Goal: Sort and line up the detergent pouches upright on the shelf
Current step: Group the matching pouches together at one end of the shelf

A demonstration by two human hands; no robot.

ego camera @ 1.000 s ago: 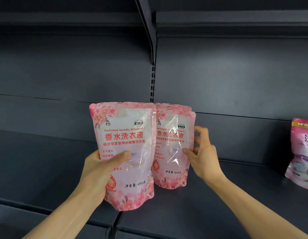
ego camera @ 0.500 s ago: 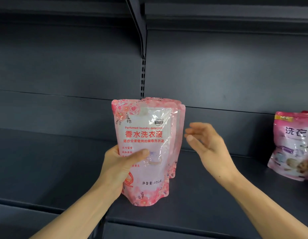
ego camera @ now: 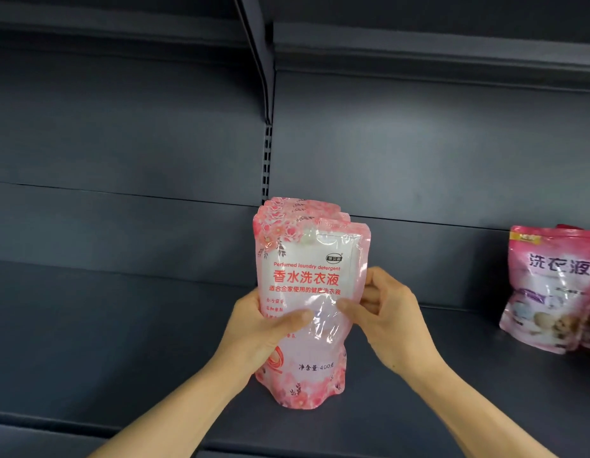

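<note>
Holding the front pink pouch [ego camera: 308,312] from both sides, base down on the dark shelf [ego camera: 452,391], just right of the shelf seam

- Left hand [ego camera: 257,328]: fingers curled round the pouch's left edge, thumb laid across its printed face. A firm wrap as far as I can judge
- Right hand [ego camera: 386,320]: thumb pinching the front near the right edge, fingers bent behind it; how far they reach round the back I cannot tell
- Behind the front pouch I see the tops of more pink pouches [ego camera: 303,206] of the same print, stacked in a file toward the back panel [ego camera: 419,153]. Their bodies are hidden, so I cannot say whether they touch
- Far right, well apart: a purple-pink pouch group [ego camera: 551,289], leaning slightly, a different product

Risks as I judge them from here:
- The pouch is soft film with a gusset base; if I let go before the base sits flat, it may slump forward off the shelf lip or lean back onto the file
- Pushing it rearward too hard could knock the hidden pouches over, domino fashion
- The front top sits a little right of those behind; released like this, the line may read crooked
- Squeezing the middle bulges the liquid and may twist the base
</note>
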